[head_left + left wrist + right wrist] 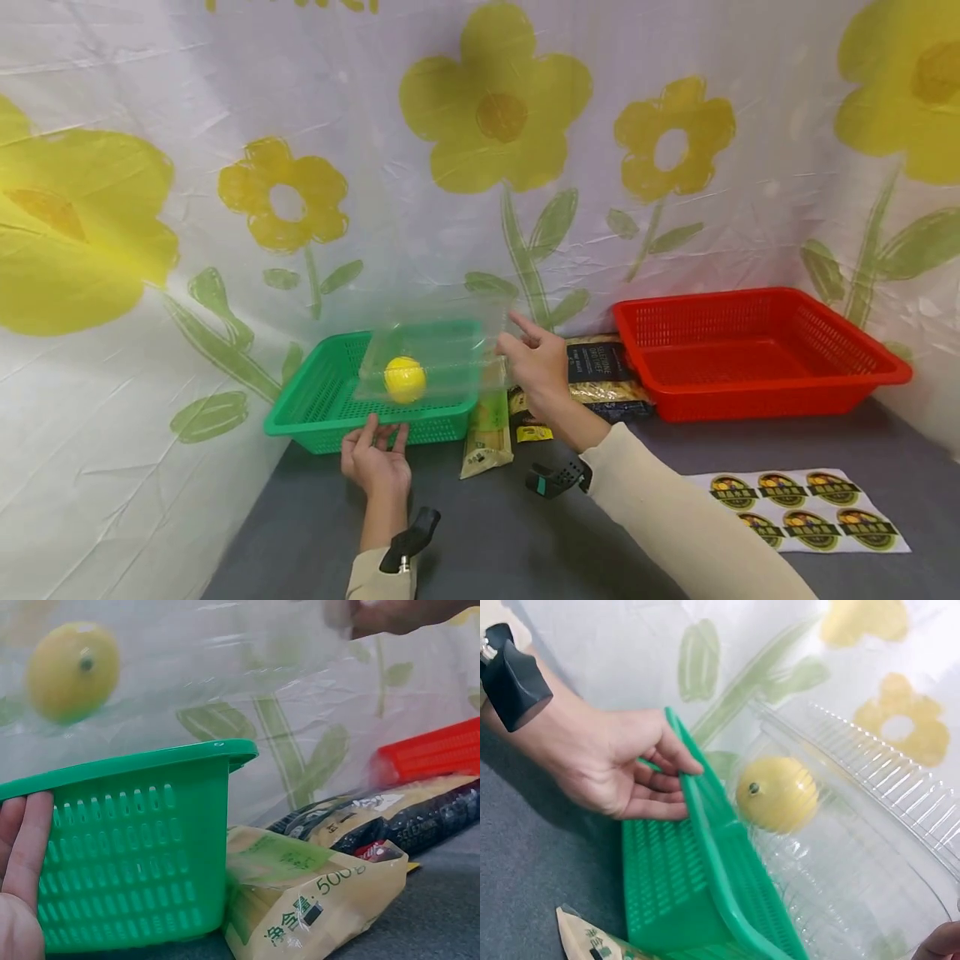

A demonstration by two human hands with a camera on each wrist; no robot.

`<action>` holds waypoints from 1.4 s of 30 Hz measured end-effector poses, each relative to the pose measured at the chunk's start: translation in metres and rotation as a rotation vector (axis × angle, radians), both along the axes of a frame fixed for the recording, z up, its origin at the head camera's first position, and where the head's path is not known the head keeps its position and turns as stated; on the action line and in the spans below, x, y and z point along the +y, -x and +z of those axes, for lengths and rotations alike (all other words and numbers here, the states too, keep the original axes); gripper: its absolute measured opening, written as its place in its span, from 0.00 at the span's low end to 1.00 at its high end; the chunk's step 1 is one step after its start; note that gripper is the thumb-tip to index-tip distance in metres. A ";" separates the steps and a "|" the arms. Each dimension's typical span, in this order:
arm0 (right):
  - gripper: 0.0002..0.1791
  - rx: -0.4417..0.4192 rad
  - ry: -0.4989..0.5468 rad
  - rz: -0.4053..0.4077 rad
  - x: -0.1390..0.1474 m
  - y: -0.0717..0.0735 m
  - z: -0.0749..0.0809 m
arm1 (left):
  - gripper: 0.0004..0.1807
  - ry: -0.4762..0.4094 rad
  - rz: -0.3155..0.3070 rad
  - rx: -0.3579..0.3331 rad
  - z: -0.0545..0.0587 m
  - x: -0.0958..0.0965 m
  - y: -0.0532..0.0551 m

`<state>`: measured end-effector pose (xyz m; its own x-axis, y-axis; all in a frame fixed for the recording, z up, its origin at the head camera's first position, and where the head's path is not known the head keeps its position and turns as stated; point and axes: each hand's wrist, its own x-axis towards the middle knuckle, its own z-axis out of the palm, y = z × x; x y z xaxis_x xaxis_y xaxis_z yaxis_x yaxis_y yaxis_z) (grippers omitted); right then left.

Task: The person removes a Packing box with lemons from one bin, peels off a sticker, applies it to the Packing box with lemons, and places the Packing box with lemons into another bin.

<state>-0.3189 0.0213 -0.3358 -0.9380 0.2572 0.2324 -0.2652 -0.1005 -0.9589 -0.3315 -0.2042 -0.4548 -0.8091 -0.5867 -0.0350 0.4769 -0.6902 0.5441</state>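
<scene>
My right hand [538, 367] holds a clear plastic container [453, 354] by its right edge, above the green basket [311, 421]. A yellow lemon [778, 793] with a small dark stem end shows at the left end of the container, seen through the clear plastic. With thumb over the rim and fingers against the outer wall, my left hand [381, 462] grips the front of the green basket. In the right wrist view only the fingertips [939, 943] of the right hand appear, at the container's corner.
Right of the green basket lies a 500 g bag [322, 907] of pale food. Dark packages [600, 379] lie between it and a red basket [750, 400] at the right. A sheet of round stickers [806, 512] is on the grey table. Behind hangs a flowered curtain [420, 233].
</scene>
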 end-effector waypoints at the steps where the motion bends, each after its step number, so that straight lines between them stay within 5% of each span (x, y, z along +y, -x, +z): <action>1: 0.32 0.004 0.025 0.006 0.005 -0.002 0.001 | 0.16 0.007 0.005 0.002 0.000 0.001 0.000; 8: 0.32 -0.021 0.114 0.017 0.033 -0.020 0.004 | 0.15 0.035 0.000 0.012 -0.002 0.001 0.003; 24: 0.25 -0.047 0.215 0.030 0.091 -0.061 -0.018 | 0.16 0.066 0.002 0.015 -0.003 0.000 0.000; 36: 0.27 -0.144 0.080 -0.009 0.119 -0.083 -0.038 | 0.16 0.067 -0.004 0.039 -0.002 0.000 0.001; 42: 0.27 -0.178 0.103 -0.016 0.131 -0.091 -0.048 | 0.17 0.061 -0.015 0.031 -0.002 0.000 -0.002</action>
